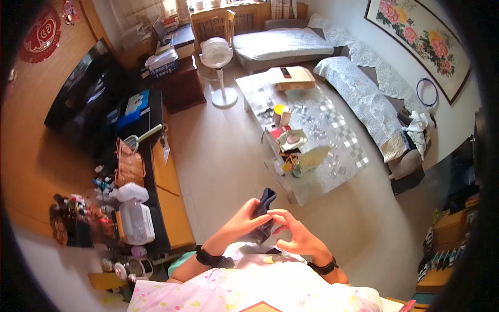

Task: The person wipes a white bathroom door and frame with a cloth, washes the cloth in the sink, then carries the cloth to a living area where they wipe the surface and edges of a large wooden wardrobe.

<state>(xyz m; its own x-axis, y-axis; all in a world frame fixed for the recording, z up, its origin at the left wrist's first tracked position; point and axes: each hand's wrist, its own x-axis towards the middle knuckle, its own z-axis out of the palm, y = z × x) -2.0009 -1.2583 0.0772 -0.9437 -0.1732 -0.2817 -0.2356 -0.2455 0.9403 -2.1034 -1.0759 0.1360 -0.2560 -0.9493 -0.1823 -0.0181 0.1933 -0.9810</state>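
Observation:
A dark navy piece of cloth [266, 198], soft and bunched like a sock, is held up in front of my body. My left hand [242, 220] is closed round its middle, thumb pointing right. At the cloth's right edge is my right hand [296, 235], its fingers curled inward. The right index fingertip meets the left thumb on the cloth, and the right thumb sits lower. Part of the cloth hangs below the hands. Each wrist wears a black band. Pale floral fabric [218, 283] spreads below my forearms.
A glass coffee table [338, 148] with boxes and packets stands ahead, beside a covered sofa [351, 93]. To the left, a long cabinet [171, 213] carries a basket [130, 165], a clear plastic box [136, 222] and a television [86, 88]. A white fan [224, 98] stands farther off.

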